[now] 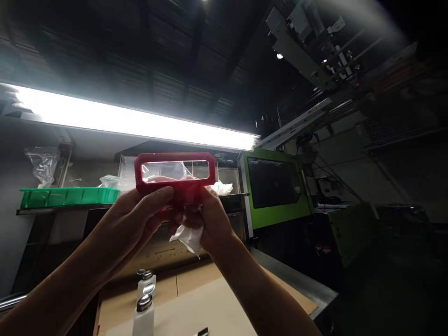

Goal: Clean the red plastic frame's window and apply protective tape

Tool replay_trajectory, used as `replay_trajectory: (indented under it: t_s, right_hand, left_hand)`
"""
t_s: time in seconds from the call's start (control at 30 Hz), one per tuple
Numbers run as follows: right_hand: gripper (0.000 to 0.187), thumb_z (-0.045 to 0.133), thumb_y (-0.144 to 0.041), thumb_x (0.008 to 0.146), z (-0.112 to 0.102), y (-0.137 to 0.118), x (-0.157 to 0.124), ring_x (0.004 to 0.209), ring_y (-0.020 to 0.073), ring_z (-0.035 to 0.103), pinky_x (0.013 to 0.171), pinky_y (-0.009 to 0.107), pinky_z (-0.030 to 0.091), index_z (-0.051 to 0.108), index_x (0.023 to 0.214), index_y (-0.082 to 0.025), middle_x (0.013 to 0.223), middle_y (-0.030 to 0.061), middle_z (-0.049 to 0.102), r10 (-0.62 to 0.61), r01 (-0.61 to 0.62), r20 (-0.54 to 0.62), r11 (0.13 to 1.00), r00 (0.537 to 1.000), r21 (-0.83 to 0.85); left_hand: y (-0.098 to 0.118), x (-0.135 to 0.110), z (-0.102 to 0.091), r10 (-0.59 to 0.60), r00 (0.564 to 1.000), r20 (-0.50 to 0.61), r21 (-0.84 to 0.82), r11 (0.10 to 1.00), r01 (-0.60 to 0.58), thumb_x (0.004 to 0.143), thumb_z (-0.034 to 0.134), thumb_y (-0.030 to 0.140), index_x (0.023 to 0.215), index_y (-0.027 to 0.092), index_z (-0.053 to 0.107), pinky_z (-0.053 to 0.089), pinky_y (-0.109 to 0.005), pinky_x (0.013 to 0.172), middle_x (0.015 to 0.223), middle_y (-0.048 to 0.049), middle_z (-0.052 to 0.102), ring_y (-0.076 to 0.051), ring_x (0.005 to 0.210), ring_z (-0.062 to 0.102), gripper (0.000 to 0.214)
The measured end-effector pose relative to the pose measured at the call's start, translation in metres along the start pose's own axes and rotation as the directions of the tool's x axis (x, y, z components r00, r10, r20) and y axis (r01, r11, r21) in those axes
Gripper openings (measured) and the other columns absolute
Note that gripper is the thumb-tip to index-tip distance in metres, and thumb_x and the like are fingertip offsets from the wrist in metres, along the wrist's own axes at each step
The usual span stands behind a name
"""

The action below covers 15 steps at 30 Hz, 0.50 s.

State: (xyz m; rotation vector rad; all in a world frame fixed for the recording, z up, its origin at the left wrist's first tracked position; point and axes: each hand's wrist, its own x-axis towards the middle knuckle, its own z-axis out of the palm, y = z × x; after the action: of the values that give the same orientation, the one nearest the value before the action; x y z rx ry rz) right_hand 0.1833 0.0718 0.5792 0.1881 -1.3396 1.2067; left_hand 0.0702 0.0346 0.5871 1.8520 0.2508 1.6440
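Raised in front of the lamp is a red, see-through plastic frame with a long rectangular opening and cut corners. My left hand grips its lower left part, the thumb along the lower bar. At the lower right, my right hand is closed on the same red frame. A crumpled white cloth or tissue hangs from the right hand's fingers, below the frame. Some fingertips of both hands are hidden behind the part.
A bright tube lamp crosses above the bench. White pump bottles stand on the bench. A green tray and plastic bags sit on the shelf. To the right is a green machine with a dark window.
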Motion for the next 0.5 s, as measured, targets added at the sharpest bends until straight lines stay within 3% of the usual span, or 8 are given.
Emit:
replay_trajectory:
  t_s: [0.5]
  right_hand:
    - [0.018,0.057,-0.030,0.064,0.0057,0.0009,-0.0012,0.031,0.0014,0.022,0.035,0.020,0.014,0.045,0.058,-0.019,0.037,-0.0119,0.035,-0.005,0.006,0.035,0.999,0.999,-0.038]
  left_hand:
    - [0.0107,-0.0042,0.0035,0.016,1.000,0.005,0.063,0.998,-0.016,0.063,0.072,0.034,0.059,0.016,0.066,0.047,-0.019,0.040,0.049,0.0002,0.060,-0.011,0.044,0.052,0.019]
